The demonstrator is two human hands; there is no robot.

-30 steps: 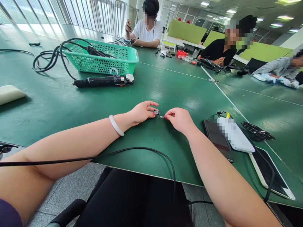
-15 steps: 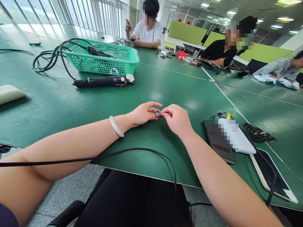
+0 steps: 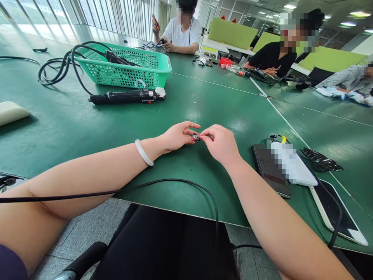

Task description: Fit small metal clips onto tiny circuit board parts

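Observation:
Between my fingertips, just above the green table (image 3: 175, 167), is a small black-and-silver part (image 3: 196, 137); its exact kind is too small to make out. My left hand (image 3: 178, 137) pinches it from the left between thumb and finger, with another finger stretched out above. From the right, my right hand (image 3: 223, 144) is closed with thumb and forefinger pressed together at the part's edge. Whether the right fingers hold a second tiny piece is hidden. A white bangle (image 3: 143, 153) circles my left wrist.
Behind my hands lie a black electric screwdriver (image 3: 125, 97) and a green plastic basket (image 3: 131, 76) with a corded tool inside. At right are a dark phone (image 3: 269, 169), a white device (image 3: 294, 165) and a white-framed tablet (image 3: 338, 212). A black cable (image 3: 175, 180) crosses the front edge. Several people sit beyond.
The camera view has shifted slightly, so the scene sits a little higher. Both hands stay together at the small part, which appears turned a little between the fingers.

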